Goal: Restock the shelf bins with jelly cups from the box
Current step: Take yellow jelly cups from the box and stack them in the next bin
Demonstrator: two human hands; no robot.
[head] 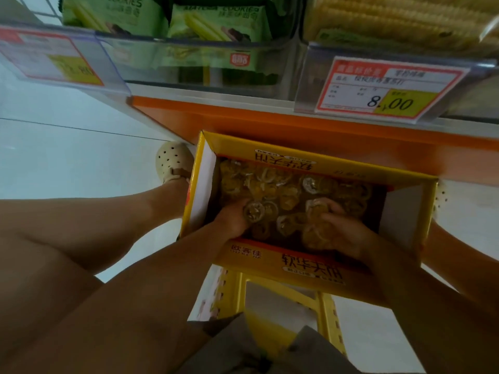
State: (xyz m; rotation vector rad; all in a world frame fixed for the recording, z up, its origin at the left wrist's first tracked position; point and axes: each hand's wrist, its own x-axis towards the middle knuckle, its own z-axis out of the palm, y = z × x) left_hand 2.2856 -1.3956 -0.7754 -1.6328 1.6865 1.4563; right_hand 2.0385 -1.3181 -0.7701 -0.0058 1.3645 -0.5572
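Inside the open yellow box (272, 147), both of the person's forearms reach down and forward from the bottom of the view. The left hand (231, 221) is near the box's left wall, its fingers curled round one jelly cup (254, 211) with the clear lid facing up. The right hand (344, 232) is on the right side of the box, its fingers bent over a small clutch of cups (318, 207). More jelly cups (272, 182) cover the box floor. The box sits on a yellow stool (327, 315) against the orange shelf edge (243, 117).

The near flap reads "欧客佳"; the larger characters are upside down. A price tag (388, 89) shows "8.00". Green packs (216, 22) in a clear bin (189, 54) read "COOKIES". The left tag (51, 58) is too blurred to read.
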